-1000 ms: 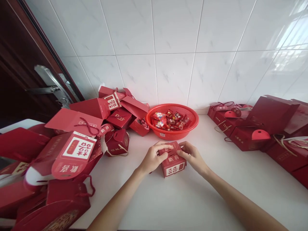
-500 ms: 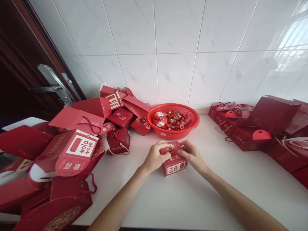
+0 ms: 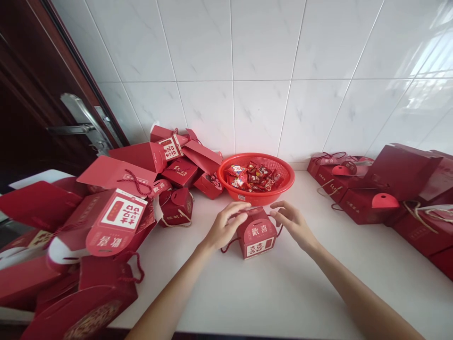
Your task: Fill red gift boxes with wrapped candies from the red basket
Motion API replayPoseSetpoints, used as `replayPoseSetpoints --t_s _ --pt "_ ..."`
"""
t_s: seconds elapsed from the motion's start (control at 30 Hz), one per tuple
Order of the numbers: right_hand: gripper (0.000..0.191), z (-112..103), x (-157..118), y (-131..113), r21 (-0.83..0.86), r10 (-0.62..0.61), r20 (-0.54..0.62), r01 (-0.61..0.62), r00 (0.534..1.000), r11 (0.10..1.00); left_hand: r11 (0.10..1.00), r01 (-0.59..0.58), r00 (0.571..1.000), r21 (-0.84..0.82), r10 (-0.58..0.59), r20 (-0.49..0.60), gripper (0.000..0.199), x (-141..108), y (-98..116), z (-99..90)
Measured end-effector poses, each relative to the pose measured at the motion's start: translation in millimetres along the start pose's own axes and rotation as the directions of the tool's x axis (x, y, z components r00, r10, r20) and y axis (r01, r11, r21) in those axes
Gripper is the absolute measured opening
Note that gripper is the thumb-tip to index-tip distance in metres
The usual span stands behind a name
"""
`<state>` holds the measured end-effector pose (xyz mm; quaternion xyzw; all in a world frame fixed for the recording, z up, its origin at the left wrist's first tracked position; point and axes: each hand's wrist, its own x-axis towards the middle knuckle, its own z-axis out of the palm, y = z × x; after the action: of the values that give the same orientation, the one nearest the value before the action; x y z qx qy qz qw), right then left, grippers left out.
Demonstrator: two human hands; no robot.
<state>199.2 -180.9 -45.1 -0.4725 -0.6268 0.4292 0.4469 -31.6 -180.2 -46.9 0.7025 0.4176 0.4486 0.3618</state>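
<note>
A small red box (image 3: pixel 257 233) with white characters on its rounded flap stands on the white table, in front of an orange-red basket (image 3: pixel 231 191) of wrapped sweets (image 3: pixel 253 177). My left hand (image 3: pixel 226 224) is at the box's upper left edge, fingers curved apart and fingertips near the top; whether they touch it is unclear. My right hand (image 3: pixel 292 224) hovers just off the box's upper right side, its fingers spread. Dark red cord shows at both sides of the box.
Many red boxes (image 3: pixel 123 212) lie heaped on the left of the table (image 3: pixel 219 297). More red boxes (image 3: pixel 368 203) stand at the right. Behind are a tiled wall (image 3: pixel 262 108) and, far left, a dark door with a metal handle (image 3: pixel 79 123).
Both hands have loosened from the box top, the right one moving off to the right. The front flap now shows more fully, and cord has come into view at the sides.
</note>
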Motion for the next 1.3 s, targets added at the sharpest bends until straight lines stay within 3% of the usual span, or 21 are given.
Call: replayPoseSetpoints --t_s 0.13,0.23,0.33,0.43,0.63,0.7,0.8,0.93,1.03,1.1,1.17,1.3 --pt "0.04 -16.9 2.6 -8.1 0.106 0.054 0.033 -0.057 0.998 0.993 0.986 0.16 0.986 -0.045 -0.162 -0.033 0.044 4.3 -1.4 -21.1" --pt "0.038 -26.1 4.8 -12.8 0.224 0.048 0.024 -0.052 0.999 0.973 0.951 0.307 0.942 0.023 -0.308 0.132 0.045 3.4 -1.8 -36.7" --pt "0.035 -31.2 5.3 -21.9 0.324 0.032 -0.006 -0.028 0.999 0.946 0.908 0.411 0.855 0.081 -0.415 0.31 0.066 -0.9 -1.8 -46.8" --pt "0.033 -33.4 5.0 -33.6 0.369 0.009 -0.01 -0.005 1.0 0.929 0.894 0.443 0.802 0.075 -0.432 0.413 0.08 -4.8 -2.6 -51.3" --pt "0.033 -31.9 6.5 -48.2 0.324 -0.046 -0.001 0.043 0.999 0.945 0.884 0.466 0.761 0.036 -0.421 0.493 0.102 -7.3 -5.9 -42.2" --pt "0.034 -30.2 7.0 -50.8 0.298 -0.064 0.002 0.061 0.998 0.953 0.882 0.47 0.767 0.022 -0.42 0.485 0.103 -7.3 -3.6 -36.1" --pt "0.035 -28.2 6.6 -55.3 0.251 -0.093 -0.006 0.092 0.996 0.964 0.897 0.435 0.819 -0.081 -0.357 0.449 0.083 -6.6 6.6 -35.7" --pt "0.035 -26.9 4.8 -63.4 0.17 -0.118 -0.023 0.121 0.993 0.978 0.838 0.299 0.926 -0.457 -0.139 0.352 0.055 -6.6 23.2 -51.2" --pt "0.034 -22.4 2.1 -70.3 0.103 -0.155 -0.01 0.156 0.988 0.982 0.743 0.144 0.964 -0.653 0.042 0.261 0.047 -8.6 29.6 -55.9" --pt "0.031 -15.5 -0.9 -74.4 0.022 -0.207 0.011 0.206 0.978 0.978 0.747 0.059 0.97 -0.662 0.114 0.214 0.042 -11.4 31.6 -50.5" --pt "0.028 -4.9 -4.9 -77.0 -0.076 -0.273 0.037 0.275 0.961 0.958 0.811 0.006 0.974 -0.585 0.129 0.188 0.041 -15.4 33.0 -40.8" --pt "0.03 22.3 -12.4 -74.9 -0.261 -0.319 0.093 0.332 0.943 0.906 0.931 -0.049 0.979 -0.361 0.117 0.168 0.058 -24.2 35.6 -23.5"
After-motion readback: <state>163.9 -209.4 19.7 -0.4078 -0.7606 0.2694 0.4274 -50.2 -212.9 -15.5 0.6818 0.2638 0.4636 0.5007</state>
